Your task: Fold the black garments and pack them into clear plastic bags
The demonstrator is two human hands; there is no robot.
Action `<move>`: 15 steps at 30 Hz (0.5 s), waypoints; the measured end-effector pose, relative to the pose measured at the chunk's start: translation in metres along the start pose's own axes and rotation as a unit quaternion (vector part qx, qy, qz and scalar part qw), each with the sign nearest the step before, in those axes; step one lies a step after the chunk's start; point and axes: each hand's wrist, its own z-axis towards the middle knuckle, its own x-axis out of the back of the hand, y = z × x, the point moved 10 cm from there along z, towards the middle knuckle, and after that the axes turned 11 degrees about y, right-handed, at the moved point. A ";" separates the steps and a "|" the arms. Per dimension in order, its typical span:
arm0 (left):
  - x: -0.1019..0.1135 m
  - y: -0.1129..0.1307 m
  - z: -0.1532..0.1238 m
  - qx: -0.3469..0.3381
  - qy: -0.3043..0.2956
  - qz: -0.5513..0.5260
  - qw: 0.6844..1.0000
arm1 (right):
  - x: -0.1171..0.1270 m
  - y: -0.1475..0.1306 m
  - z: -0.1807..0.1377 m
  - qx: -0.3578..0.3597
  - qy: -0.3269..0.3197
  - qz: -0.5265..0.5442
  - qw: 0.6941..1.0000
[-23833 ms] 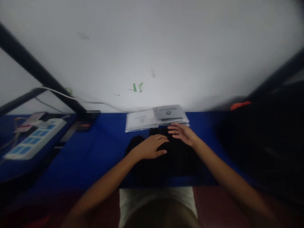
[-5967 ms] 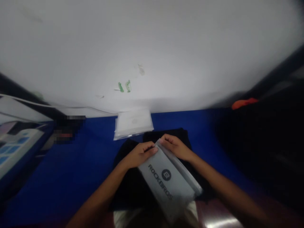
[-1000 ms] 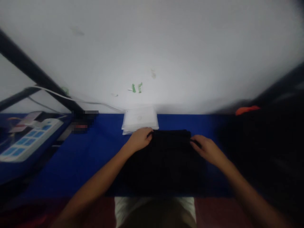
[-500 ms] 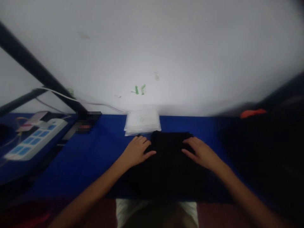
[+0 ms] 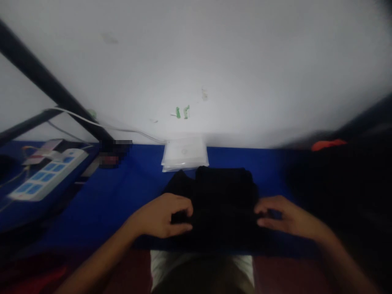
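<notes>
A folded black garment (image 5: 223,200) lies on the blue table (image 5: 128,192) right in front of me. My left hand (image 5: 162,214) pinches its near left edge, fingers curled round the cloth. On the other side my right hand (image 5: 283,216) grips the near right edge in the same way. A stack of clear plastic bags (image 5: 184,153) sits just beyond the garment, against the white wall.
A white power strip with blue sockets (image 5: 44,173) lies at the far left, with a white cable (image 5: 92,124) running along the wall. Dark metal bars (image 5: 45,85) slant down at the left. A dark heap with an orange piece (image 5: 327,144) fills the right side.
Both hands have slid from the far edge of the black garment back to its near corners and closed on the cloth.
</notes>
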 end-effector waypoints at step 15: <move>-0.036 -0.062 0.007 0.019 0.099 0.211 0.972 | -0.059 0.042 -0.005 -0.114 -0.017 -0.153 0.981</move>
